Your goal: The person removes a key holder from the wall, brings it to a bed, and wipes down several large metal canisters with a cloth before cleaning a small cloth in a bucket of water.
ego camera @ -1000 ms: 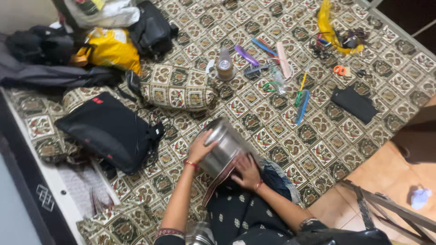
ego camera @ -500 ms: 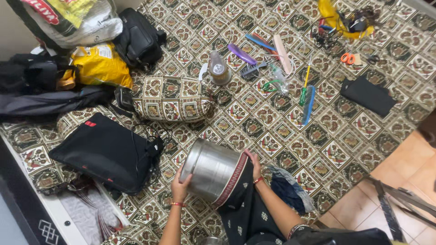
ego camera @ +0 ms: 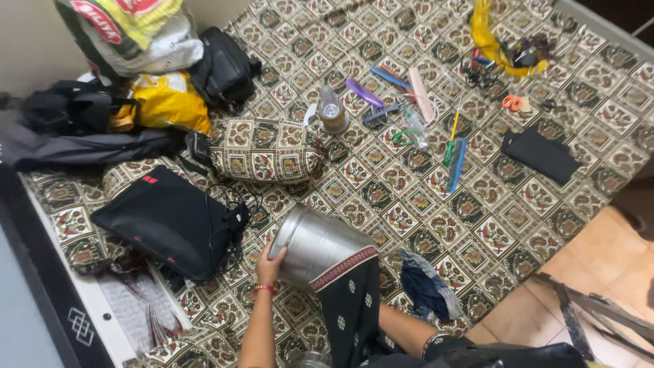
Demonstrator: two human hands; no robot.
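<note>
Apparently, the left hand (ego camera: 270,262) grips a smooth, cylindrical steel pot (ego camera: 317,245).

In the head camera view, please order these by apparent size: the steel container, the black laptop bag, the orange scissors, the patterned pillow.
1. black laptop bag
2. patterned pillow and steel container: alike; the container is nearer, so unsure
3. orange scissors

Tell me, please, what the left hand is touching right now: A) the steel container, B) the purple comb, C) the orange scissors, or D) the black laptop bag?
A: the left hand rests on the lower rim of the steel container, which lies tilted on the bedspread, well clear of the other three things.
</note>
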